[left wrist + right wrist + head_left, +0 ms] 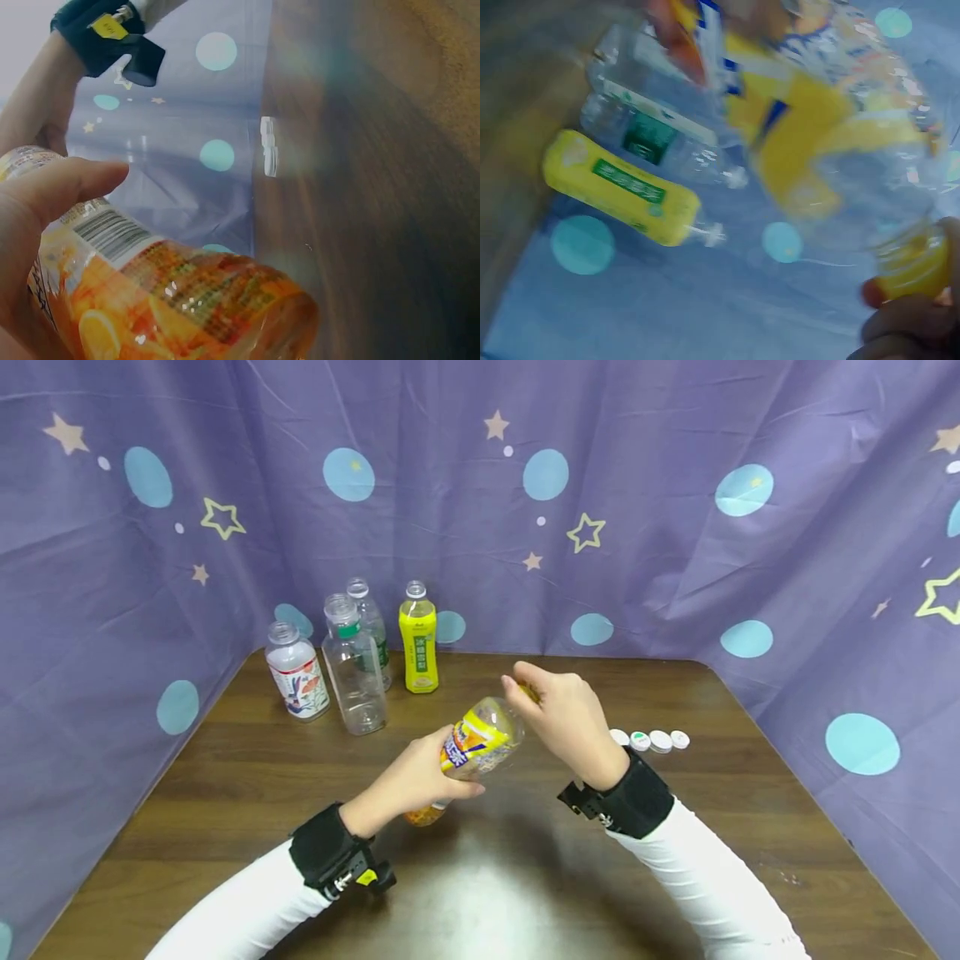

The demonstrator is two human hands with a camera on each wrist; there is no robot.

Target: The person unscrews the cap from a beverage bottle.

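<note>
My left hand (423,768) grips the middle of a clear plastic drink bottle (487,735) with a yellow and orange label. The bottle is tilted above the wooden table, its neck up toward the right; the left wrist view shows its orange-printed base (225,300). My right hand (562,714) is at the bottle's neck. In the right wrist view its fingers (907,322) pinch the yellow cap (915,266) at the mouth. The head view mostly hides this cap behind the hand.
At the back left stand uncapped bottles: a white one with a printed label (298,677), a large clear one (356,681), a clear green-labelled one (363,602) behind it, and a yellow one (418,647). Several white caps (660,742) lie right of my right wrist. A purple curtain (465,527) hangs behind.
</note>
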